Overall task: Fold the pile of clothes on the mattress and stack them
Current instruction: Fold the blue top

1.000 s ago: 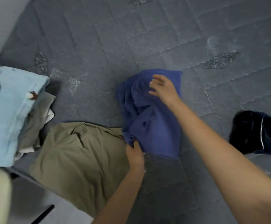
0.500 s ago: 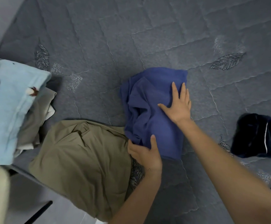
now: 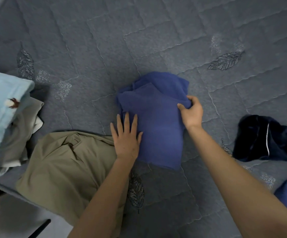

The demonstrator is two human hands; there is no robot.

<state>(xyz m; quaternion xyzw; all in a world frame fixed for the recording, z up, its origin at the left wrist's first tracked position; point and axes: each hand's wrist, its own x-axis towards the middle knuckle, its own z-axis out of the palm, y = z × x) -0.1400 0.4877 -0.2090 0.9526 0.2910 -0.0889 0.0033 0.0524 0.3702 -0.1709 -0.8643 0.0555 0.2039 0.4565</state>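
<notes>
Two bare hands on one blue garment [image 3: 156, 121], soft and matte, folded into a rough rectangle in the middle of the grey quilted mattress [image 3: 139, 40] (stitched squares, a few leaf patterns). Left hand [image 3: 126, 136] pressed flat on its left edge, grip open, fingers straight. Right hand [image 3: 191, 112] at the upper right edge, grip closed on a bunched fold of the blue cloth. Just beside, to the left, one khaki garment [image 3: 62, 165], smooth and wrinkled. Far left, a stack: one light blue piece [image 3: 0, 109] over one beige piece [image 3: 24, 127]. To the right, well apart, one crumpled navy garment [image 3: 262, 138] with thin white piping.
</notes>
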